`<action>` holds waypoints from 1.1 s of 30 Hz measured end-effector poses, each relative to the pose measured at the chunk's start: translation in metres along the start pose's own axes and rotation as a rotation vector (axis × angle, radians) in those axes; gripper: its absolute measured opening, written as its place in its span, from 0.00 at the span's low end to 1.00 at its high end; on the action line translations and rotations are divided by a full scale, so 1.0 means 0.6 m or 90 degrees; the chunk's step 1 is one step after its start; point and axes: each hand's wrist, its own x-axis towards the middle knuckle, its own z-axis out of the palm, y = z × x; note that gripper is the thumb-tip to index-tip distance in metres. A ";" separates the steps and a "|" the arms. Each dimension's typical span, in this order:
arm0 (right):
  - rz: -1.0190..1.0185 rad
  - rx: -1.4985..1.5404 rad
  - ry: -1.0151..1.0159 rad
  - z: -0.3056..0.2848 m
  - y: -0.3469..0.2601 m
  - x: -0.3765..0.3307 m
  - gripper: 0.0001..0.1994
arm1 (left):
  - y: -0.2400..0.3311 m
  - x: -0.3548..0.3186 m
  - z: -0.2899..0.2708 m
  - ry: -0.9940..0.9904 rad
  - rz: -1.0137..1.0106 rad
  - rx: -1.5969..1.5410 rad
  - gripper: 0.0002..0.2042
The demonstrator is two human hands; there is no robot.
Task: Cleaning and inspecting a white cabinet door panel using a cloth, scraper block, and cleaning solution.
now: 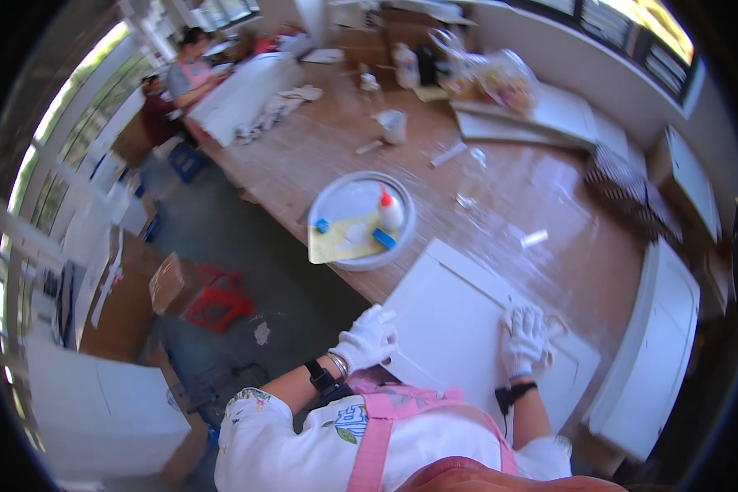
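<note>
A white framed panel [447,328] lies on the table in front of me, its raised border running around a flat middle. My left hand [367,338], in a white knit glove, is closed at the panel's left edge with the fingers bent. On the panel's right side rests my right hand [526,338], gloved too, fingers pointing away from me. Beige cloth [556,330] sticks out beside and under that hand, held against the panel. How far the cloth reaches beneath the palm is hidden.
Beyond the panel, a round white lid [348,184] bears a red-tipped white bottle [389,211], a blue block [383,239] and yellow paper. Another white panel [652,353] stands at the right. Left on the floor are a red stool [221,299] and cartons. Two people sit far left.
</note>
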 end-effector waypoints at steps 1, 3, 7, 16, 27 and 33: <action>-0.030 -0.036 0.036 0.021 0.005 0.005 0.27 | 0.010 0.014 0.000 0.008 -0.005 0.017 0.10; -0.042 0.025 -0.003 -0.002 -0.051 0.029 0.26 | 0.028 0.036 -0.002 0.062 0.016 -0.089 0.15; -0.282 0.091 0.013 0.004 -0.125 0.011 0.27 | 0.073 0.118 -0.004 0.079 0.111 -0.134 0.21; 0.085 -0.008 0.066 -0.061 0.101 -0.123 0.27 | 0.144 0.334 0.093 -0.029 -0.111 -0.229 0.21; 0.121 -0.038 0.060 -0.047 0.115 -0.129 0.29 | 0.184 0.440 0.160 0.021 0.040 0.119 0.15; 0.123 -0.018 0.077 -0.065 0.111 -0.121 0.27 | 0.185 0.447 0.139 0.047 -0.010 0.172 0.14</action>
